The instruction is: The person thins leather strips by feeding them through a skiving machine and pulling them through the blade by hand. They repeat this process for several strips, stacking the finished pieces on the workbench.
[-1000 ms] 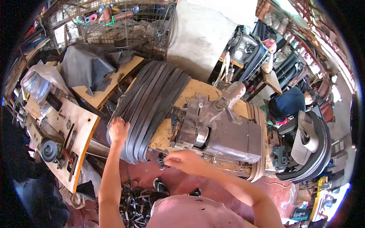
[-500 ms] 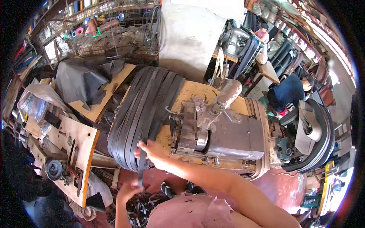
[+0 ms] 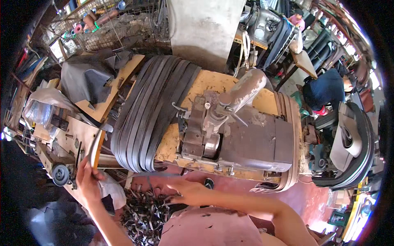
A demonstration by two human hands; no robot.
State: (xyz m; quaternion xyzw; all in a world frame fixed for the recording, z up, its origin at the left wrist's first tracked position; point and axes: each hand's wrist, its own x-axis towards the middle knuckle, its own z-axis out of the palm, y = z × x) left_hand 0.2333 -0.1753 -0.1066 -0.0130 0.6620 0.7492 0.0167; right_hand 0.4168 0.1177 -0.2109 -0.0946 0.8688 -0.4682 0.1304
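Note:
My left hand is at the front edge of the wooden bench on the left, its fingers curled around the lower part of a thin dark strip, which looks like leather. The strip bends upward past the bench edge. Low in front of my shirt, my right hand holds nothing, its fingers apart and slightly blurred. Above it hangs a thick bundle of dark strips, draped over a wooden stand. Right of the bundle sits a heavy metal machine with a thick worn handle.
Scraps of cut strip pile on the red floor below my hands. The bench carries a round black wheel. Grey sheet material lies behind it. More strips hang at right, near a bent-over person.
My left hand has moved up and left to the bench edge with the strip. My right hand has let go of the strip and dropped down and right. The view has shifted slightly.

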